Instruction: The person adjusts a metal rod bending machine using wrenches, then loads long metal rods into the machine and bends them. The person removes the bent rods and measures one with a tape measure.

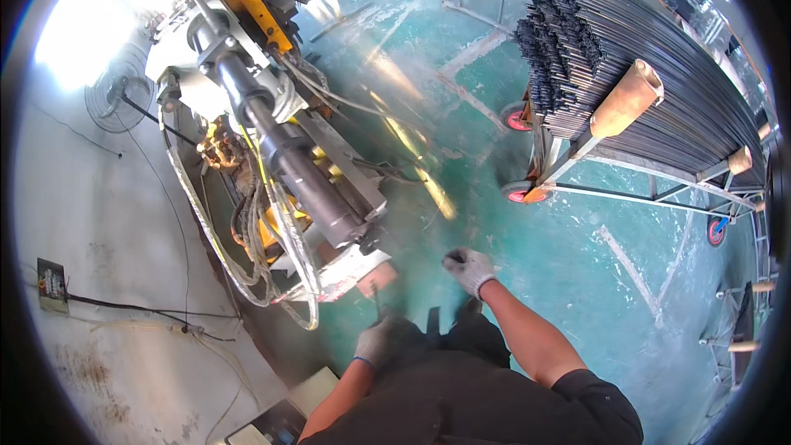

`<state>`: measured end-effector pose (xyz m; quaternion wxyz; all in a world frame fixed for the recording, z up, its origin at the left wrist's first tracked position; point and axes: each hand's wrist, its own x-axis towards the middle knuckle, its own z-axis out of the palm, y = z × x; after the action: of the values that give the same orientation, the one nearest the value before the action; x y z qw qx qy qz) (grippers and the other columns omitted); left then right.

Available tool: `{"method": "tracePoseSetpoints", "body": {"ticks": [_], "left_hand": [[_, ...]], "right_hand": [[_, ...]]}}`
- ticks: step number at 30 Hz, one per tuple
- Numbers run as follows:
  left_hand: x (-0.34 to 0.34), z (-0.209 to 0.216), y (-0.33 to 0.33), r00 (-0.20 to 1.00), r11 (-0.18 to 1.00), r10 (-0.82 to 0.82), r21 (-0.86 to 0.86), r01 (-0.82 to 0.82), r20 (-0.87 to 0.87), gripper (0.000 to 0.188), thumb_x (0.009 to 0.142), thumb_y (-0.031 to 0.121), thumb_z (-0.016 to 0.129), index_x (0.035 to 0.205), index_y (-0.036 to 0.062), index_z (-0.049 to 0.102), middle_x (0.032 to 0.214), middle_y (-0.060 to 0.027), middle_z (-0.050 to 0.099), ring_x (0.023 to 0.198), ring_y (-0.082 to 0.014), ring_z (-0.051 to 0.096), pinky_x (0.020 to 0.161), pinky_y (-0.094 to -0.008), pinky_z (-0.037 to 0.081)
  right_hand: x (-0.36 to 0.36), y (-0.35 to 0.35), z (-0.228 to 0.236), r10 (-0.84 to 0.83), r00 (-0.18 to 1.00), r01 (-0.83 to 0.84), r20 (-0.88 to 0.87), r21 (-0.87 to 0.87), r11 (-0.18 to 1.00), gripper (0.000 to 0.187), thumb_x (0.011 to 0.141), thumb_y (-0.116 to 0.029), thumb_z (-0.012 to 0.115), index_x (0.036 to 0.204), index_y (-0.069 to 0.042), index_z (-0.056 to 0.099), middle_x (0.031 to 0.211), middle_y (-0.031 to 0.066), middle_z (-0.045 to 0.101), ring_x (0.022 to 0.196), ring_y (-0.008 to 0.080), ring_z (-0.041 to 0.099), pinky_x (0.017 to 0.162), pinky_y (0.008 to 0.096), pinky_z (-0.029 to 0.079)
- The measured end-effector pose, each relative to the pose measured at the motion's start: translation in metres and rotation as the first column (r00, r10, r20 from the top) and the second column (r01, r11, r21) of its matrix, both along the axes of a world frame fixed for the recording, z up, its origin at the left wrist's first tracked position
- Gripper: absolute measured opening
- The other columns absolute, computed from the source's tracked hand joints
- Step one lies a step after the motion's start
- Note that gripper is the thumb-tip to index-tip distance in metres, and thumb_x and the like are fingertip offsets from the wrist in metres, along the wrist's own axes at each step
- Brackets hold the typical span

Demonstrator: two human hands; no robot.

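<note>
My right hand (468, 270), in a pale work glove with darkened fingertips, is held out over the green floor with its fingers curled closed. Whatever it may hold is hidden. Close to my body, my left hand (376, 343) wears a similar glove and looks closed. A thin dark piece (376, 297) rises just above it, but I cannot tell whether the hand grips it. Ahead and to the left stands a machine with a long dark cylinder (301, 169). The machine's low front end (350, 274) lies nearest my left hand.
Bundled dark metal rods (659, 58) fill a wheeled rack (634, 194) at the right. Hoses (309, 292) loop beside the machine. A standing fan (119, 91) is by the left wall, and a yellow bar-like strip (428, 185) shows beyond my right hand.
</note>
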<state>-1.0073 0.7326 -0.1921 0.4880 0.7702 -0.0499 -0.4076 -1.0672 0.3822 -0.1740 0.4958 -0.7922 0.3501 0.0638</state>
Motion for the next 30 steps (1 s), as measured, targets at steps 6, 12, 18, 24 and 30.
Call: {"method": "tracePoseSetpoints", "body": {"ticks": [6,12,18,24,30], "left_hand": [[0.021,0.106,-0.162,0.997,0.979,-0.043,0.197,0.056,-0.068,0.018,0.103,0.018,0.064,0.111,0.0070,0.076,0.103,-0.0131,0.076,0.082,-0.0285,0.073,0.078,-0.0379,0.059],[0.078,0.056,-0.251,0.919,0.953,0.301,0.096,-0.286,-0.253,0.020,0.097,0.021,0.070,0.105,0.0043,0.078,0.086,-0.0095,0.072,0.075,-0.0156,0.067,0.064,-0.0338,0.054],[0.106,0.039,-0.323,0.998,0.992,-0.054,0.118,0.049,0.045,0.027,0.097,0.025,0.067,0.111,0.0056,0.078,0.100,-0.0154,0.075,0.084,-0.0267,0.071,0.074,-0.0401,0.056],[0.142,0.061,-0.395,0.938,0.991,-0.046,0.131,0.001,0.344,0.031,0.099,0.029,0.063,0.113,0.0058,0.078,0.105,-0.0203,0.075,0.100,-0.0339,0.073,0.088,-0.0432,0.057],[0.185,0.085,-0.417,0.856,0.956,-0.093,0.287,-0.067,0.509,0.024,0.099,0.022,0.064,0.110,0.0059,0.077,0.115,-0.0216,0.075,0.105,-0.0381,0.074,0.093,-0.0450,0.059]], "right_hand": [[0.019,-0.074,0.023,0.154,0.988,-0.154,-0.001,0.045,0.987,0.045,0.099,-0.040,0.073,0.126,-0.005,0.077,0.124,0.0215,0.079,0.118,0.0398,0.074,0.104,0.0452,0.057],[0.056,-0.163,0.051,0.058,0.994,-0.068,0.092,0.107,0.992,0.042,0.100,-0.036,0.076,0.127,-0.005,0.077,0.124,0.0201,0.080,0.116,0.0377,0.076,0.100,0.0436,0.058],[0.075,-0.252,0.040,-0.033,0.999,0.030,0.032,0.094,0.995,0.037,0.099,-0.032,0.076,0.121,-0.003,0.079,0.109,0.0168,0.082,0.104,0.0287,0.078,0.096,0.0403,0.059],[0.160,-0.321,-0.008,0.040,0.997,-0.041,0.062,0.028,0.999,0.036,0.099,-0.029,0.076,0.119,0.001,0.080,0.108,0.0169,0.082,0.102,0.0280,0.078,0.095,0.0389,0.058],[0.303,-0.335,0.030,0.207,0.948,-0.217,0.242,0.015,0.976,0.037,0.098,-0.032,0.078,0.118,-0.001,0.080,0.107,0.0155,0.081,0.099,0.0259,0.076,0.092,0.0386,0.059]]}}
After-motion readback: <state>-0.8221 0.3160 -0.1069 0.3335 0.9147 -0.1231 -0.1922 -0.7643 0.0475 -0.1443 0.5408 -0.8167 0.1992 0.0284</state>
